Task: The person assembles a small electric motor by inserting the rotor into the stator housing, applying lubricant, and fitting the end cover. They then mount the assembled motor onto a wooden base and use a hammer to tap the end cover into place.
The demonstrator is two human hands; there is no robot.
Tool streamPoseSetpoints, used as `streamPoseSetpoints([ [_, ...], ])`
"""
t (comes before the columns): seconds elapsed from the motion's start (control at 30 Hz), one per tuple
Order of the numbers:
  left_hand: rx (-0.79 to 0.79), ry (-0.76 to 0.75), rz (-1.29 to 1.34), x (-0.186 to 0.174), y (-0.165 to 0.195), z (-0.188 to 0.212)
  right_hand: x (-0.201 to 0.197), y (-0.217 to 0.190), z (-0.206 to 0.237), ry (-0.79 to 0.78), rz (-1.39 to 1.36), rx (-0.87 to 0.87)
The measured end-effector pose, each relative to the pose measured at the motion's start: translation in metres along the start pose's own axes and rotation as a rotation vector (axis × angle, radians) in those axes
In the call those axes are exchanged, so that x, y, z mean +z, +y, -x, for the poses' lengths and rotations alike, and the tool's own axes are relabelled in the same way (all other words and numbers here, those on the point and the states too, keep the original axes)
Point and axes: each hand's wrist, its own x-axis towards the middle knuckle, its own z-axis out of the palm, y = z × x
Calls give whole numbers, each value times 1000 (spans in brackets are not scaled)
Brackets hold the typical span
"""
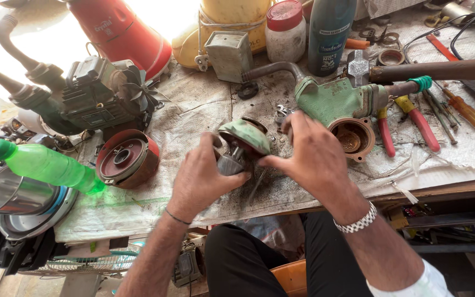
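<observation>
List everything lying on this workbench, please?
Pump part: one, green, held in both hands.
Pump body: one, green, right of centre.
Round cover: one, red, left.
Motor: one, black, back left.
Bottle: one, green, lying far left.
Steel pot: one, silver, far left.
Jar: one, white with red lid, back.
Pliers: two, red handles, right.
Screwdrivers: a few, orange, far right.
Cloth: one, grey, covering bench.
Left hand: thin bracelet.
Right hand: metal watch.
</observation>
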Motion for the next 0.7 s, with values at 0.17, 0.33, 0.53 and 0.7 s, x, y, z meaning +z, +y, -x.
streamPoseSetpoints([
  [0.17, -107, 63, 128, 16, 10, 6, -11, -13, 39, -362, 5, 103],
  [0.33, -197, 50, 386, 37, 21, 2, -4, -34, 65, -61, -62, -225],
  [0.53, -225, 121, 488, 33, 9, 16, 11, -31, 48, -122, -19, -20],
  [0.7, 223, 551, -87, 43, -5, 15, 8, -7, 38, -81, -78, -101],
])
